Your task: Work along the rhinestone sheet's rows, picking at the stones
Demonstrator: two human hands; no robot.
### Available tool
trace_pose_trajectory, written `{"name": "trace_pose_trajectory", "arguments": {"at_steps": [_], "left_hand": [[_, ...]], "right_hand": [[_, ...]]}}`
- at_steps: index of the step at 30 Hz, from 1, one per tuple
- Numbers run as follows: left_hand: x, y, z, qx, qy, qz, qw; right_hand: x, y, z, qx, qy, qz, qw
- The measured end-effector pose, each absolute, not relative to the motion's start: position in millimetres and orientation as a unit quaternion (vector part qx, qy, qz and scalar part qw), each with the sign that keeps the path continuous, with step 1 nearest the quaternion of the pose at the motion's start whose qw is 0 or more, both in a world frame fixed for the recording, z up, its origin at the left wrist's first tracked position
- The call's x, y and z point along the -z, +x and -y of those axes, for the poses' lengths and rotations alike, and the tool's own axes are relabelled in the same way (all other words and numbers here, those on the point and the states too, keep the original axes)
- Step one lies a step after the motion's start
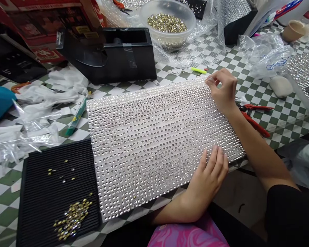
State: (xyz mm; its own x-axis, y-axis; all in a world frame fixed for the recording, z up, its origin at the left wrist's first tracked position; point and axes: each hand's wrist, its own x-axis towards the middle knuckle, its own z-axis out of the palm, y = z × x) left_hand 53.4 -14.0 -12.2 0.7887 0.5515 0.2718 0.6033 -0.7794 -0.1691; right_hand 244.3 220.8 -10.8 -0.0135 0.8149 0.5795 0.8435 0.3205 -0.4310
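A white sheet (154, 137) covered with rows of clear rhinestones lies at a slant across the table before me. My left hand (208, 175) rests on its lower right part, fingers stretched out and lying flat. At the sheet's upper right corner, my right hand (225, 87) is closed in a pinch. Whatever sits between thumb and forefinger is too small to make out. A ribbed black tray (41, 195) touches the sheet's left side, with a heap of loose rhinestones (73, 219) near its front and several scattered farther back.
Red-handled pliers (256, 120) lie right of the sheet. Behind it stand a black tape dispenser (128, 61) and a clear bowl (167, 34) of gold-backed stones. A green tube (77, 116) and crumpled plastic (33, 113) lie left. A yellow-green stick (198, 70) lies beyond the far edge.
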Motion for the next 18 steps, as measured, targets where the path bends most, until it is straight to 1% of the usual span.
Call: {"name": "trace_pose_trajectory", "arguments": {"at_steps": [8,14,18], "left_hand": [[11.6,53.0,12.3,0.112,-0.938,0.308,0.113],[11.0,53.2,13.6,0.111,-0.937,0.307,0.121],[10.8,53.2,14.2,0.103,-0.939,0.306,0.123]], "right_hand": [[14.8,246.7,-221.3,0.023,-0.592,0.719,0.363],[-3.7,240.7,-219.8,0.039,-0.595,0.703,0.387],[-2.1,232.0,-224.2,0.032,-0.589,0.713,0.379]]}}
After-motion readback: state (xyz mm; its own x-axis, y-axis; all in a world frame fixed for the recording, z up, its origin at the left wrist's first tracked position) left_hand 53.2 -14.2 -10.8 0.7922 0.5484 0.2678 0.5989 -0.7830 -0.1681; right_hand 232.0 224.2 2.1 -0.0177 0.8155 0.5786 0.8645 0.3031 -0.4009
